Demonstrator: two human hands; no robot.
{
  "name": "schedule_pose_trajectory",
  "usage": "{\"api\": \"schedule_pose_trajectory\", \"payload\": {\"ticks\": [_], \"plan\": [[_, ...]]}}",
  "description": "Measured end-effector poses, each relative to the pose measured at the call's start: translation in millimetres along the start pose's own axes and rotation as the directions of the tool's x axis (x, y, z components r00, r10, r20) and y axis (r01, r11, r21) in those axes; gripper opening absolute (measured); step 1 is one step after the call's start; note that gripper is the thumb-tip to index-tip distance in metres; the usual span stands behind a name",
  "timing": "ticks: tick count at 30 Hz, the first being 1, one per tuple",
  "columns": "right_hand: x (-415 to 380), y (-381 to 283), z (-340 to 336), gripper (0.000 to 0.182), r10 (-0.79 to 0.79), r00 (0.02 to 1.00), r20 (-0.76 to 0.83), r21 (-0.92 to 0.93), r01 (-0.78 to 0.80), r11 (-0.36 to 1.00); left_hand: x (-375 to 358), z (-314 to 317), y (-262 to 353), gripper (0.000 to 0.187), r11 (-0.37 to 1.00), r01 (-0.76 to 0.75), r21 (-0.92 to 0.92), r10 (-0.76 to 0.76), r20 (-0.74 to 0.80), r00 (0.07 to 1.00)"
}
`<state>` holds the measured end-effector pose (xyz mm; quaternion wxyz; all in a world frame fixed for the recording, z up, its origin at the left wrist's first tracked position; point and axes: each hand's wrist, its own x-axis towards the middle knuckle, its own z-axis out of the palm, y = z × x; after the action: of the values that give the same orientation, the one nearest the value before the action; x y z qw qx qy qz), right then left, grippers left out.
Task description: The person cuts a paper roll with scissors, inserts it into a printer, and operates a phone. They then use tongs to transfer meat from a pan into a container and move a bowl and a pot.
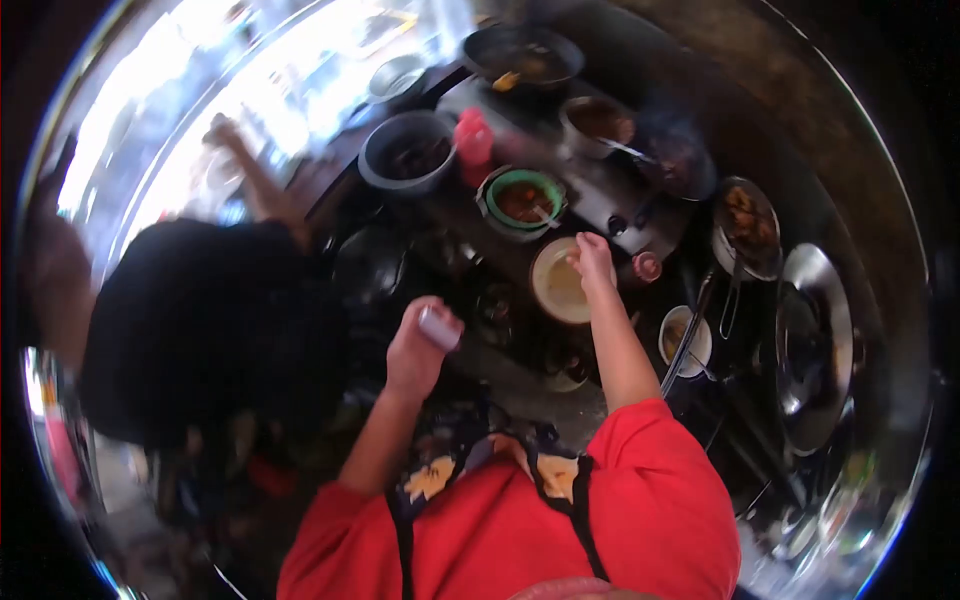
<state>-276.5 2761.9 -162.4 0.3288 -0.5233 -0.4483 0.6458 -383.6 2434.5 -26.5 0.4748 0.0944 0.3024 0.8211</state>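
Observation:
My left hand [415,350] is closed around a small pale cylinder [439,328], held over the dark stove area. My right hand [594,258] is above the right part of a round cream-coloured plate or bowl [558,281]; its fingers are drawn together, and whatever they may pinch is too small to make out. Just behind it stands a green-rimmed bowl [522,199] of reddish sauce with a spoon. A small pink-red round item [647,266] lies to the right of my right hand.
A person in black [200,330] is close on the left, one arm stretched away. A grey basin [407,153], a red bottle [474,140], a wok [523,56], a sauce pot [598,126], a pan of food [747,228] and a white bowl [686,341] surround the work area.

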Motion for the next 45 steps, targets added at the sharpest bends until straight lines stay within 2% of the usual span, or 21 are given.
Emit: {"api": "schedule_pose_trajectory", "payload": {"ticks": [1, 2, 3, 7, 8, 9, 11, 12, 14, 15, 17, 18, 20, 23, 25, 29, 31, 35, 37, 40, 45], "plan": [[-38.3, -10.4, 2.5, 0.024, 0.041, 0.968, 0.249, -0.029, -0.035, 0.999, -11.3, 17.1, 1.1, 0.029, 0.999, -0.032, -0.023, 0.031, -0.038, 0.999], [-72.1, -5.7, 5.2, 0.020, 0.068, 0.910, 0.409, 0.062, -0.102, 0.993, -23.6, 22.2, -3.1, 0.029, 0.993, -0.094, -0.067, 0.098, 0.050, 0.994], [-122.8, -22.0, 6.6, 0.020, 0.042, 0.856, 0.515, 0.026, -0.064, 0.998, -41.7, 38.3, -4.0, 0.032, 0.989, -0.135, -0.056, 0.136, 0.018, 0.991], [-279.5, -68.6, -17.8, 0.025, -0.187, 0.559, 0.807, 0.023, 0.288, 0.957, -124.6, 80.8, -21.0, 0.047, 0.958, -0.286, 0.030, 0.287, -0.078, 0.955], [-299.9, -66.1, -29.4, 0.027, -0.237, 0.470, 0.850, 0.060, 0.362, 0.930, -148.6, 89.0, -30.7, 0.057, 0.907, -0.371, 0.199, 0.386, -0.045, 0.921], [-336.5, -63.0, -50.1, 0.028, -0.198, 0.362, 0.911, 0.108, 0.255, 0.961, -191.1, 93.3, -53.0, 0.066, 0.809, -0.453, 0.374, 0.494, -0.014, 0.869], [-369.7, -78.5, -69.4, 0.031, -0.096, 0.221, 0.970, 0.085, 0.062, 0.994, -225.8, 102.6, -72.7, 0.072, 0.742, -0.500, 0.447, 0.576, -0.043, 0.816], [-382.1, -78.3, -76.5, 0.031, -0.085, 0.193, 0.978, 0.076, 0.052, 0.996, -244.5, 104.9, -80.3, 0.078, 0.668, -0.536, 0.517, 0.642, -0.035, 0.766], [-406.7, -79.1, -86.1, 0.032, -0.015, 0.037, 0.999, 0.018, -0.080, 0.997, -281.2, 112.1, -87.9, 0.075, 0.617, -0.568, 0.545, 0.691, -0.031, 0.722], [-415.8, -75.5, -90.0, 0.033, 0.001, -0.028, 1.000, -0.003, -0.091, 0.996, -299.7, 117.2, -90.3, 0.073, 0.523, -0.547, 0.654, 0.728, -0.009, 0.685], [-442.8, -72.7, -93.2, 0.033, 0.010, -0.096, 0.995, -0.017, -0.070, 0.997, -332.6, 128.0, -91.0, 0.067, 0.300, -0.485, 0.822, 0.816, 0.042, 0.577], [-456.3, -68.2, -94.1, 0.033, 0.009, -0.134, 0.991, -0.016, -0.046, 0.999, -349.7, 124.4, -92.7, 0.067, 0.294, -0.472, 0.831, 0.829, 0.023, 0.558], [-485.1, -57.9, -93.7, 0.035, 0.032, -0.191, 0.981, -0.049, -0.082, 0.995, -384.6, 113.9, -94.6, 0.064, 0.090, -0.318, 0.944, 0.899, 0.060, 0.434], [-528.0, -40.1, -93.6, 0.032, 0.056, -0.270, 0.961, -0.064, -0.020, 0.998, -429.2, 108.1, -95.2, 0.062, 0.109, -0.318, 0.942, 0.940, 0.006, 0.340], [-555.5, -27.7, -93.6, 0.023, -0.030, -0.272, 0.962, 0.087, 0.201, 0.976, -458.3, 103.2, -93.1, 0.062, 0.095, -0.332, 0.939, 0.956, 0.007, 0.294], [-617.7, -1.0, -82.3, 0.016, -0.038, -0.347, 0.937, 0.136, 0.263, 0.955, -529.6, 86.1, -83.2, 0.062, 0.106, -0.292, 0.951, 0.966, -0.029, 0.255], [-650.3, 10.4, -78.2, 0.014, 0.066, -0.413, 0.908, 0.064, 0.293, 0.954, -567.5, 77.4, -79.5, 0.062, 0.112, -0.251, 0.962, 0.968, -0.049, 0.245], [-722.1, 41.6, -71.9, 0.013, 0.086, -0.510, 0.856, 0.090, 0.310, 0.946, -645.9, 60.8, -74.2, 0.062, 0.098, -0.156, 0.983, 0.978, -0.067, 0.196], [-753.3, 54.7, -71.4, 0.011, -0.050, -0.565, 0.823, 0.311, 0.376, 0.873, -679.3, 51.7, -75.3, 0.061, 0.095, -0.105, 0.990, 0.982, -0.076, 0.172], [-788.7, 60.5, -71.8, 0.009, -0.088, -0.677, 0.731, 0.474, 0.411, 0.779, -720.4, 40.9, -77.0, 0.061, 0.090, -0.013, 0.996, 0.982, -0.086, 0.171], [-824.2, 89.5, -70.2, 0.005, -0.126, -0.784, 0.608, 0.616, 0.365, 0.698, -764.4, 30.2, -83.7, 0.060, 0.124, 0.128, 0.984, 0.968, -0.148, 0.201]]}}
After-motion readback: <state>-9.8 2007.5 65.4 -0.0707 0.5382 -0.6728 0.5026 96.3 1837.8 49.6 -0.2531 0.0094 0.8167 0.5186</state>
